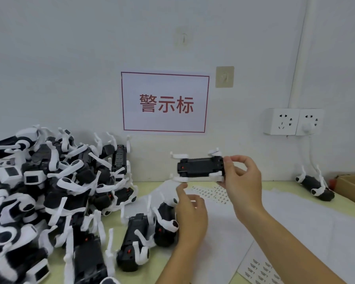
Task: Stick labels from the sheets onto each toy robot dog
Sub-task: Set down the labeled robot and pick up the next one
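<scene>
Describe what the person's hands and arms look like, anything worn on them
Both hands are bare: no gloves, rings, watch or bracelets show on the left hand or the right hand. The forearms are also uncovered as far as the picture's bottom edge, with no sleeve cuff in view. Fingernails look short and unpainted, though the picture is slightly blurred. No markings, tape or bandages can be seen.

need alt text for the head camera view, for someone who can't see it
The right hand grips a black and white plastic toy robot dog belly-out above the table while the left hand reaches toward it. A heap of similar toy dogs lies at left, white label sheets cover the pale green table, and a red-bordered wall sign hangs behind.
</scene>
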